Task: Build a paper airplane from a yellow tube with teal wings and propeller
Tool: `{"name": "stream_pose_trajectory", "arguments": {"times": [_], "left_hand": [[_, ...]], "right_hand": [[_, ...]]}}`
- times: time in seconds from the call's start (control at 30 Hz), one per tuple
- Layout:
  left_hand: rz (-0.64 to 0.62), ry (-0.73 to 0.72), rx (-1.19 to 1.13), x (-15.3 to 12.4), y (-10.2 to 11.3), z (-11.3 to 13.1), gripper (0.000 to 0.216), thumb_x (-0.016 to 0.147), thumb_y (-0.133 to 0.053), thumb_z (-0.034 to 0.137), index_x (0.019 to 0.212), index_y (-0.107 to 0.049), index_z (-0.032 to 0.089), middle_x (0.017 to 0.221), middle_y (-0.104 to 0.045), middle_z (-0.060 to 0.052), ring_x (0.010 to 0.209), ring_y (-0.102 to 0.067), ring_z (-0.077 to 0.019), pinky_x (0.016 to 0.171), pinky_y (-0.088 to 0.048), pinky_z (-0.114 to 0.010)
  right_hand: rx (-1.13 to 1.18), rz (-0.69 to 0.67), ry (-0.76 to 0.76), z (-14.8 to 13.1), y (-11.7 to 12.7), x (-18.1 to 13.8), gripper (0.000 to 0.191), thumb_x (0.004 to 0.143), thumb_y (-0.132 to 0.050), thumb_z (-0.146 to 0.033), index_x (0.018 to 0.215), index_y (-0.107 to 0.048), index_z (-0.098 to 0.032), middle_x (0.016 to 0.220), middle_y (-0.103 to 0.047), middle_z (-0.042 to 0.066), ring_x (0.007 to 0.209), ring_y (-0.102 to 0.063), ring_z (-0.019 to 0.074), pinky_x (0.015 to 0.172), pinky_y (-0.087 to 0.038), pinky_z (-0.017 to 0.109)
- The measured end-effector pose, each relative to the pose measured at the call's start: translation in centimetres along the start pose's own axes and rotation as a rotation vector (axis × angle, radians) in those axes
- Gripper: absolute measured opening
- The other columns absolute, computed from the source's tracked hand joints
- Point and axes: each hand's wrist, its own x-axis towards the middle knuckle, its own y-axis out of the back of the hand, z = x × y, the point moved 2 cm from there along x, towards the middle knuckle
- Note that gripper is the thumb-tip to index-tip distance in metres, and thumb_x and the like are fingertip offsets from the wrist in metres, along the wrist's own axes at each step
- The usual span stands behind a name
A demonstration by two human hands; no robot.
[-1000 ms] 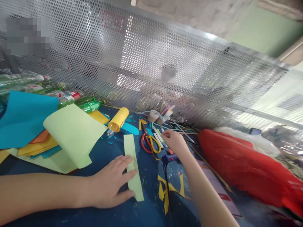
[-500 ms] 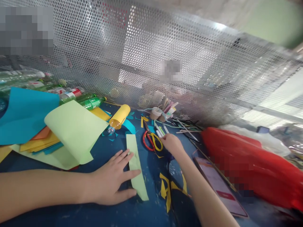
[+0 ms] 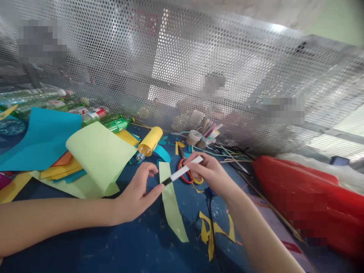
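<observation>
Evidently, the blue bench (image 3: 119, 250) is scuffed and flecked, crowded along its far side, and it runs up to a perforated metal screen (image 3: 182, 57) with blurred shapes behind; a patch of pale green wall (image 3: 341, 28) shows at upper right. Of markers, one is clear: a white marker (image 3: 183, 171) with a black end, raised over one pale green paper strip (image 3: 174, 208) lying on the bench. The right hand (image 3: 212, 173) has its grip closed on the marker's white barrel. The left hand (image 3: 138, 193) keeps its grip open, fingers bent, thumb tip at the black end. One pair of scissors (image 3: 179, 167) lies partly hidden behind the right hand. Also counted: one bottle in yellow paper (image 3: 152, 140), one large blue sheet (image 3: 48, 136), one curled green sheet (image 3: 99, 153) and one red bag (image 3: 284, 178). The bottles (image 3: 121, 124) at left overlap too much to count.
</observation>
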Motion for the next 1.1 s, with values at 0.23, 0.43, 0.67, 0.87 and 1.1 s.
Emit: {"name": "stream_pose_trajectory", "arguments": {"times": [0.23,0.43,0.67,0.87,1.1], "left_hand": [[-0.297,0.116,-0.085,0.1,-1.1,0.2,0.021,0.095,-0.035,0.03,0.094,-0.053,0.019,0.084,-0.056,-0.002,0.078,-0.053,-0.0158,0.072,-0.044,-0.03],[-0.274,0.096,-0.104,1.6,-0.4,0.4,0.022,0.097,-0.031,0.027,0.093,-0.051,0.018,0.087,-0.056,-0.002,0.082,-0.054,-0.0151,0.077,-0.042,-0.029],[-0.284,0.07,-0.082,2.1,-0.3,-0.1,0.02,0.097,-0.032,0.029,0.085,-0.045,0.02,0.076,-0.049,0.002,0.068,-0.049,-0.012,0.066,-0.039,-0.025],[-0.319,0.117,-0.095,1.9,-0.3,-0.4,0.021,0.097,-0.029,0.033,0.095,-0.047,0.021,0.077,-0.05,0.003,0.068,-0.049,-0.0119,0.065,-0.039,-0.026],[-0.34,0.257,-0.117,1.9,-0.4,-1.0,0.029,0.094,-0.035,0.045,0.103,-0.045,0.02,0.067,-0.05,0.004,0.057,-0.046,-0.0121,0.053,-0.038,-0.025]], "right_hand": [[-0.001,-0.272,-0.116,-0.4,-3.6,-1.3,0.021,0.078,-0.064,-0.038,0.081,-0.057,-0.019,0.055,-0.058,-0.004,0.047,-0.052,0.0091,0.048,-0.045,0.021],[0.156,-0.229,-0.079,-0.2,-4.9,-1.0,0.023,0.085,-0.056,-0.042,0.081,-0.045,-0.022,0.053,-0.053,-0.008,0.044,-0.044,0.0069,0.044,-0.038,0.018],[0.235,-0.166,-0.087,-0.1,-5.3,-0.9,0.026,0.083,-0.059,-0.041,0.078,-0.042,-0.022,0.052,-0.054,-0.008,0.044,-0.044,0.0073,0.044,-0.035,0.019],[0.235,-0.152,-0.076,0.0,-5.4,-0.9,0.027,0.084,-0.058,-0.041,0.076,-0.04,-0.022,0.053,-0.054,-0.008,0.045,-0.043,0.0072,0.046,-0.036,0.02],[0.185,-0.063,-0.102,0.2,-4.6,-0.6,0.027,0.08,-0.058,-0.042,0.073,-0.041,-0.022,0.046,-0.05,-0.009,0.039,-0.039,0.0071,0.04,-0.032,0.019]]}}
